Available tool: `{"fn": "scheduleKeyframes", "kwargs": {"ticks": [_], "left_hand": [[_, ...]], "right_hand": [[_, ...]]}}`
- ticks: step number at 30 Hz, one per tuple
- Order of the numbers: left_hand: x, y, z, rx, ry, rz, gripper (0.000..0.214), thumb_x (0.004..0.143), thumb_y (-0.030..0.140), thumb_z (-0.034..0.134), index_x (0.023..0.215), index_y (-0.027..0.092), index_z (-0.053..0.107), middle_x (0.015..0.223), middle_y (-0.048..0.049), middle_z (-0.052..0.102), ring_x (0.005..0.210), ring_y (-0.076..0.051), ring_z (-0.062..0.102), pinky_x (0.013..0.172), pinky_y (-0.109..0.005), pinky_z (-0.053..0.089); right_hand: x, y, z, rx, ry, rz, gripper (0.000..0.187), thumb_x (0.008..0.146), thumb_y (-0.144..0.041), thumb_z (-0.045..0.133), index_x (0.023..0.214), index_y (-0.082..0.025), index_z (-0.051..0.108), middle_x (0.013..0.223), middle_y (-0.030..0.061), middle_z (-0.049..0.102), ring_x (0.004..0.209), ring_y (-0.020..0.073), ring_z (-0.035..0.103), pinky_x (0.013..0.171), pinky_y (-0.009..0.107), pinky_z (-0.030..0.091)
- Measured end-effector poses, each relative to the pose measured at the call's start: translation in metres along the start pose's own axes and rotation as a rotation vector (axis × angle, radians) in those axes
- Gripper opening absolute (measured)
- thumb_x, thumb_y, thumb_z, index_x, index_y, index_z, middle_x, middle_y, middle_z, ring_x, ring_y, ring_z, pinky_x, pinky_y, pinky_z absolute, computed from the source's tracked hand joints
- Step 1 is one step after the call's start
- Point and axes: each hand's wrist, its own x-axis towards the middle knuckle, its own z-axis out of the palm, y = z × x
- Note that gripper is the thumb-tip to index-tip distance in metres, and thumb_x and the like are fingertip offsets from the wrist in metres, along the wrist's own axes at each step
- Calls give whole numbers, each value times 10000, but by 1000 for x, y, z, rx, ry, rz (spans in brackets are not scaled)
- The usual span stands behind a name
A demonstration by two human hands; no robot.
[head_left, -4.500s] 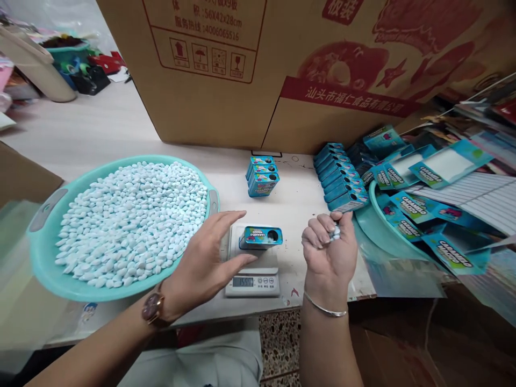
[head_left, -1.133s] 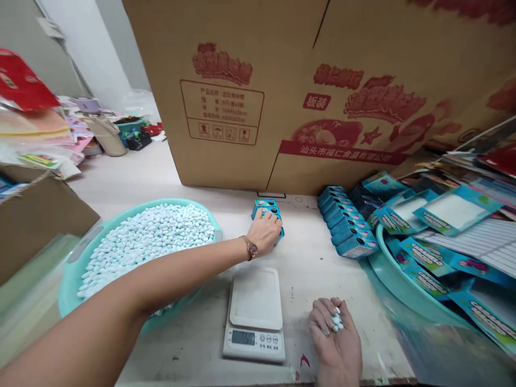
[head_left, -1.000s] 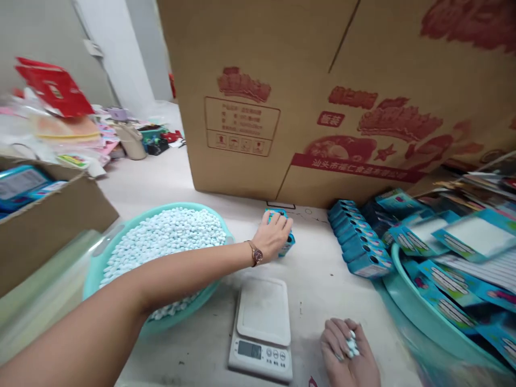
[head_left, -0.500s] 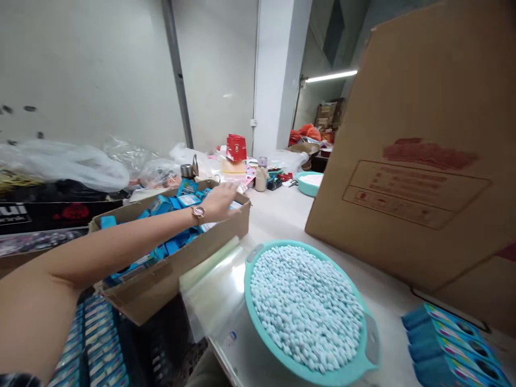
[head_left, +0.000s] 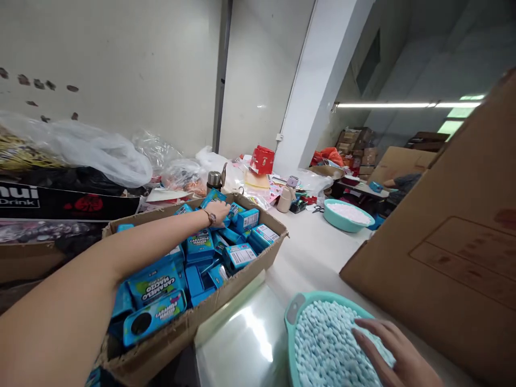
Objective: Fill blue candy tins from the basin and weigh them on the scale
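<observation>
— What's nearest, at the bottom right of the frame?

— The right hand [head_left: 397,357]. It lies palm down with the fingers [head_left: 368,329] spread flat and apart on a heap of pale blue candies [head_left: 322,349]. It grips nothing that I can see. The candies fill a teal basin [head_left: 291,318] at the bottom edge, right of centre.

— And left of the basin?

— A clear plastic sheet [head_left: 242,338], shiny, lying on the table just beside it. Behind the basin, a big brown carton [head_left: 455,258] takes up the right side.

— Where is the other arm?

— It runs from the lower left up toward the middle. The left hand [head_left: 217,210], with a watch [head_left: 212,217] on the wrist, is down among blue tins [head_left: 155,317] that lie jumbled in an open cardboard box [head_left: 189,325]. The fingers curl downward onto the tins at the far end of the box, but I cannot tell whether they have hold of one.

— Farther back?

— A steel flask [head_left: 214,179] just behind the box, and clear bags [head_left: 100,156] piled at the upper left. There is a red box [head_left: 262,159] near the middle, and a second basin [head_left: 346,215] stands well apart on the far table.
</observation>
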Motion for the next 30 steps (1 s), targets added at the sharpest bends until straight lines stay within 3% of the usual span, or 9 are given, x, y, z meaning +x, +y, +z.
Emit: {"fn": "scheduleKeyframes", "kwargs": {"ticks": [3,8,11,14,16,18,22,26,30], "left_hand": [[7,-6,15,29,-23,-4,340,893,343,568,1172,150,556,1213,-95,560,1073,-237,564,909,-456,481],[-5,-7,18,10,-36,22,301,876,315,593,1110,126,578,1086,-88,612,981,-211,599,874,-435,489],[-18,-9,-1,-52,20,44,326,761,160,666,1075,107,596,995,-123,646,956,-272,614,878,-475,462],[-36,-16,-40,-168,136,37,474,689,87,631,1156,134,563,1090,-173,637,1037,-343,594,919,-511,424],[-54,-19,-73,-264,211,22,487,749,150,571,1231,165,505,1146,-151,628,1061,-320,597,918,-477,448],[-81,-14,-104,-474,231,7,433,821,227,504,1249,161,481,1122,-129,650,1007,-274,638,860,-412,507],[-158,32,-133,-1537,-26,-215,357,788,265,606,1111,113,600,980,-136,705,860,-263,691,791,-379,557],[-231,98,-108,-2006,-154,-437,295,742,137,665,1036,141,646,885,-94,727,750,-258,709,687,-374,590],[-271,160,-60,-2210,-357,-702,172,783,79,596,944,116,644,714,-62,722,585,-210,696,544,-318,585]], "right_hand": [[74,-53,27,-55,-19,-201,291,890,-460,469,1056,-273,619,1092,76,630,1012,246,597,832,366,505],[210,-155,103,-201,-18,-498,366,900,-258,433,1255,-233,522,1219,116,572,1138,268,502,944,409,428],[261,-191,142,-354,-55,-523,601,814,-151,508,1389,-272,381,1451,135,375,1321,333,332,1026,538,301],[280,-194,153,-376,-113,-559,469,770,-144,573,1228,-244,541,1439,141,396,1357,349,271,1061,619,137],[277,-182,142,-229,-61,-551,286,786,-209,597,1071,-224,609,1323,129,517,1321,330,326,1073,605,103],[264,-167,117,107,0,-414,233,792,-334,616,993,-216,616,1191,115,598,1233,320,421,1058,566,200],[215,-140,49,1091,-181,187,337,788,-512,566,935,-214,620,999,76,664,947,256,602,871,428,442],[136,-123,-9,1610,-418,608,329,798,-491,533,863,-184,633,867,72,685,829,210,650,806,371,480],[54,-107,-47,1784,-456,628,378,825,-493,479,776,-146,620,819,89,678,746,197,647,712,332,490]]}}
